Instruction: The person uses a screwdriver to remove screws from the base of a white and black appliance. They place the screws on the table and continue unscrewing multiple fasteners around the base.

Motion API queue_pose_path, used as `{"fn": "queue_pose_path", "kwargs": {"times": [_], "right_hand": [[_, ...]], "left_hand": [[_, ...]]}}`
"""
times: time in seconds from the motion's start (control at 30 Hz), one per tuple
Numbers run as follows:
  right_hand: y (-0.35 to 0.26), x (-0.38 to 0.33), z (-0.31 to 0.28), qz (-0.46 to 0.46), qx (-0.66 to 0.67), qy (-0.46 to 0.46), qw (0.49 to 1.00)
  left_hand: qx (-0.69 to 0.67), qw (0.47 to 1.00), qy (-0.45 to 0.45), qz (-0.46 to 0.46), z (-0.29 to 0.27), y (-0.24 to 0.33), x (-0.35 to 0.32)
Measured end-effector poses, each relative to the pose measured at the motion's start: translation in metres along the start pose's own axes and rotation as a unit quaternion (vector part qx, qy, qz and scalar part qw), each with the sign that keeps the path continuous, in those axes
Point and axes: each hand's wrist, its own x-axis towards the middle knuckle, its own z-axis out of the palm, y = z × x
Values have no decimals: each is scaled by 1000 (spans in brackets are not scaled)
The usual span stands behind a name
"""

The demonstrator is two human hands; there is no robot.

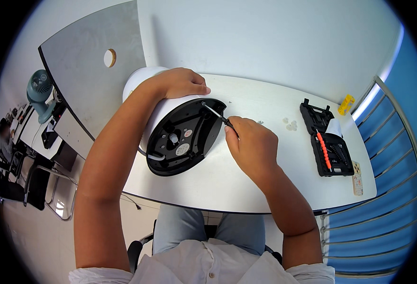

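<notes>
A white rounded appliance (140, 75) lies on its side on the white table, its black base (200, 147) turned toward me. My left hand (184, 83) grips the top of the white body, fingers curled over it. In my right hand (255, 144) is a screwdriver (213, 110) with a dark handle and a thin metal shaft. The shaft slants up and left, its tip at the upper part of the base near the rim; whether it sits in a screw is too small to tell. Pale stickers and a light round part show inside the base.
An open black tool case (334, 171) with an orange flexible shaft (323, 150) stands right on the table (246, 191). Beside it are a yellow object (346, 105) and a pale remote-like item (357, 180). Small translucent pieces (291, 125) lie mid-table. A grey partition (85, 52) rises left; metal railing (398, 116) runs right.
</notes>
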Motion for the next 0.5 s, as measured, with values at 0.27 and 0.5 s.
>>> {"fn": "queue_pose_path", "kwargs": {"times": [0.27, 0.5], "right_hand": [[-9, 17, -20, -34, -132, -31, 990], [-2, 14, -12, 45, 36, -6, 998]], "left_hand": [[-1, 1000, -7, -12, 1, 2, 2], [4, 999, -19, -33, 1, 4, 7]]}}
